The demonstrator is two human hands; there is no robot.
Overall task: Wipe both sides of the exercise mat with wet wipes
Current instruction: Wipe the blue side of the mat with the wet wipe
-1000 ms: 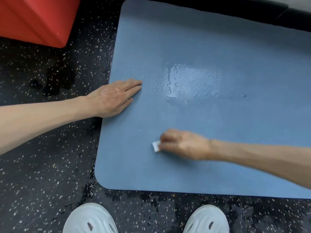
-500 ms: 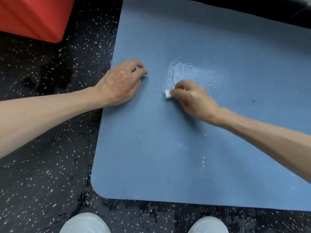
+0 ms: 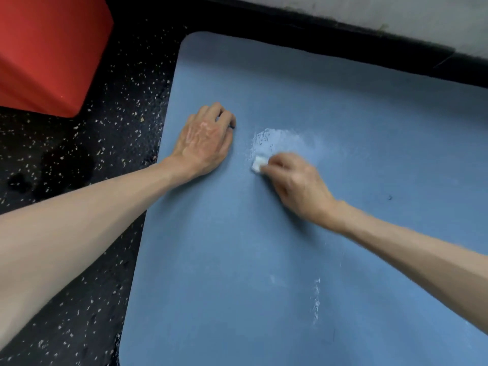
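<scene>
I have the blue exercise mat (image 3: 264, 260) lying flat on the speckled floor (image 3: 79, 180), its far edge close along the dark skirting (image 3: 317, 30). The left hand (image 3: 204, 140) braces just inside the mat's left edge, fingers bent, tips down, holding nothing. I judge it pins the mat against sliding. The right hand (image 3: 298, 186) pinches a small folded wet wipe (image 3: 257, 163) and presses it at the near rim of a wet patch (image 3: 274, 138). The 2 hands are near but apart. A red box (image 3: 47, 48) stands well clear off the far-left corner. Dry mat opens to the right and toward me, so there is room for strokes.
</scene>
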